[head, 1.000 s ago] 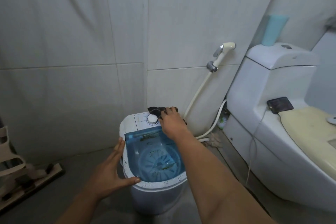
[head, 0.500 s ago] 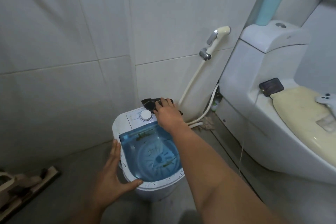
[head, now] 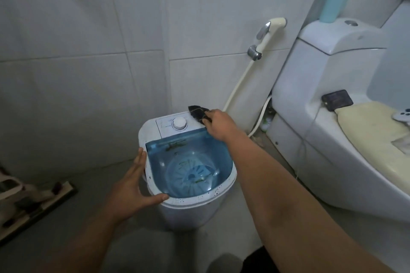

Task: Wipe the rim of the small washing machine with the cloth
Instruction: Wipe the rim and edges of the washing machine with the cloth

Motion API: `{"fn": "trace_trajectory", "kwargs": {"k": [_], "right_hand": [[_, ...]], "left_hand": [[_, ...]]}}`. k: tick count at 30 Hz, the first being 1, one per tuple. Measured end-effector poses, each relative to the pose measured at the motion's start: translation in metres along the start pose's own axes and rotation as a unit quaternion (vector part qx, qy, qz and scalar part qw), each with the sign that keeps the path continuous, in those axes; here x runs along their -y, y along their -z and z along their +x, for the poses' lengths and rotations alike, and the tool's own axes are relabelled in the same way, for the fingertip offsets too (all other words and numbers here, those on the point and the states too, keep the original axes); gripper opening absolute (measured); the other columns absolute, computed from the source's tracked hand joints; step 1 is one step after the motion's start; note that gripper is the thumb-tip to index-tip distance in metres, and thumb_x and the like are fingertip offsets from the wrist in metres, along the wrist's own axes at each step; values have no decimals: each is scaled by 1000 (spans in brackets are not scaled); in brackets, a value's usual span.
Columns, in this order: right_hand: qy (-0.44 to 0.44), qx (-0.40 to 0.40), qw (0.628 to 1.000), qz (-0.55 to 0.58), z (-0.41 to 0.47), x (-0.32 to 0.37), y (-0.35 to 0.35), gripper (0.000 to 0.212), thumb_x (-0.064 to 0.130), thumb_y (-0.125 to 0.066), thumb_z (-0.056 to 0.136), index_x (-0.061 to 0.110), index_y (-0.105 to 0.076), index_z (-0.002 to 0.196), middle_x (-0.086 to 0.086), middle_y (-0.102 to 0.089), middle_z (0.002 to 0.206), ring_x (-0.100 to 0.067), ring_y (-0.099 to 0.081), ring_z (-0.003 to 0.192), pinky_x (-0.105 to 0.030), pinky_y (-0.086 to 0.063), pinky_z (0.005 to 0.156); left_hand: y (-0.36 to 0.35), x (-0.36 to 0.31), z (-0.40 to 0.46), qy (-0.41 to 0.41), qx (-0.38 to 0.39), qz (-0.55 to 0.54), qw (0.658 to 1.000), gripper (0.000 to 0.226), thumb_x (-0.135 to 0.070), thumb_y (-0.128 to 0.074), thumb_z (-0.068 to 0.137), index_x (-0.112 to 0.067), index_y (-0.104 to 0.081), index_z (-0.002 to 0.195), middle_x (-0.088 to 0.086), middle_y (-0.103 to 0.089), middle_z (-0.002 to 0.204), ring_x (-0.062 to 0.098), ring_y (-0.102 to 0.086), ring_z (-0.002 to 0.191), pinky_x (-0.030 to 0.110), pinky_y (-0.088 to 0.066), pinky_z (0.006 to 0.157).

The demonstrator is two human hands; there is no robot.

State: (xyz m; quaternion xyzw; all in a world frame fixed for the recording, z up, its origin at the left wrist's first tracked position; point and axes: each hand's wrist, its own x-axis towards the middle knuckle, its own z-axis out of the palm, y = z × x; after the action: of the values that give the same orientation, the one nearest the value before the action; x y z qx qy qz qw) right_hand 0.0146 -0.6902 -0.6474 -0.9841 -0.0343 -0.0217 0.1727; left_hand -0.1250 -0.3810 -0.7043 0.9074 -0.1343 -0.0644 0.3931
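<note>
Cloth (head: 198,113), dark, pinched in right hand (head: 218,125) at far-right rim of washing machine (head: 188,204); left hand (head: 131,186), spread flat, braces near-left rim; wiping underway, next sweep likely follows rim nearward.

The small washing machine (head: 188,168) stands on the floor, its back close against the tiled wall (head: 88,51), so little room is left behind it. Its blue tub (head: 190,162) is open from above. To its right, the bidet sprayer hose (head: 239,86) hangs down the wall, and beyond that the toilet (head: 332,117) blocks the way. To its left the floor lies open as far as a floor squeegee (head: 44,204). The front side is open floor.
</note>
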Motion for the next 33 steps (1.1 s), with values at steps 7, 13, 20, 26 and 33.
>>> {"fn": "trace_trajectory", "kwargs": {"k": [7, 13, 20, 26, 33], "right_hand": [[16, -36, 999, 10, -34, -4, -9, 34, 30, -49, 100, 7, -67, 117, -15, -64, 116, -34, -61, 104, -36, -50, 88], [-1, -69, 996, 54, -65, -15, -15, 32, 32, -50, 98, 11, -68, 114, -10, -63, 118, -32, -61, 103, -36, -49, 87], [-13, -103, 991, 84, -81, -22, -19, 33, 30, -51, 97, 12, -68, 119, -11, -65, 116, -32, -62, 101, -39, -52, 88], [-25, -123, 986, 108, -92, -27, -20, 28, 26, -52, 97, 10, -70, 113, -12, -67, 107, -32, -62, 97, -36, -49, 84], [-58, -129, 980, 137, -113, -31, -20, 23, 27, -53, 96, 13, -72, 98, -11, -71, 92, -31, -64, 84, -31, -45, 68]], "left_hand": [[1, -2, 1, -12, -2, 20, 1000, 133, -84, -78, 48, -57, 2, 151, -38, 8, 159, -7, -6, 150, 29, -18, 122], [3, -7, 0, -7, 0, 37, 999, 133, -81, -80, 50, -52, -1, 153, -33, 6, 160, -4, -9, 151, 24, -17, 120], [2, -5, 0, 1, -1, 30, 1000, 129, -85, -78, 46, -63, 1, 146, -38, 4, 159, -10, -8, 149, 25, -18, 121], [0, -3, -1, 1, -6, 32, 999, 139, -89, -74, 44, -48, -3, 156, -35, 4, 161, -7, -7, 150, 29, -19, 123], [-3, -1, 1, 9, -2, 39, 999, 136, -69, -85, 54, -42, -2, 159, -24, 3, 165, 3, -15, 152, 32, -19, 123]]}}
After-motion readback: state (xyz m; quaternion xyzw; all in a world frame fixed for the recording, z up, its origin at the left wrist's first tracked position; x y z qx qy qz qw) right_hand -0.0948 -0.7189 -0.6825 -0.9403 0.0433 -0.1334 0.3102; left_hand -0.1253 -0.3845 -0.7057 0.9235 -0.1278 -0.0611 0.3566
